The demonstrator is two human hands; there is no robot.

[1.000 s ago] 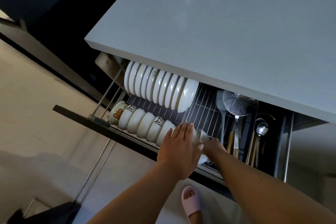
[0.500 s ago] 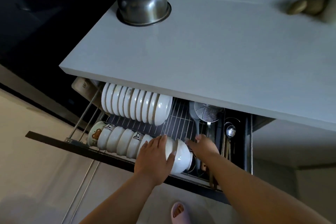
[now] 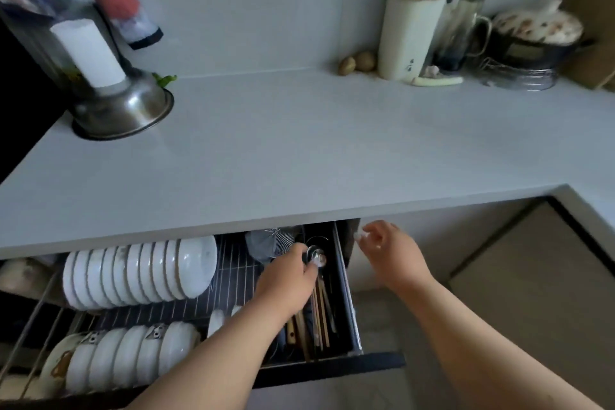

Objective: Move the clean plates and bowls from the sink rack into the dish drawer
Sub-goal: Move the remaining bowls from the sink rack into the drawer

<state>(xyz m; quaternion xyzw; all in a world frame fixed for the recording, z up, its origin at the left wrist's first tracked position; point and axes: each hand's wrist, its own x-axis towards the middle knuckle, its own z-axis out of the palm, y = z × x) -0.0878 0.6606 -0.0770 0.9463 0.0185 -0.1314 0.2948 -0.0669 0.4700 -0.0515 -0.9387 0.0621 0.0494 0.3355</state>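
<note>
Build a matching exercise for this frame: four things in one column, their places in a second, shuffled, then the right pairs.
Things
1. steel bowl
2. row of plates
3. row of bowls
4. utensil holder

Places
A. front of the drawer rack
B. countertop, far right, by the wall
C. upside down on the countertop, left
D. back of the drawer rack, on edge

Pairs: 1-C, 2-D, 3-A, 4-B

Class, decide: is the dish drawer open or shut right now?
Open. The dish drawer is pulled out past the countertop edge, exposing racked plates and bowls.
</note>
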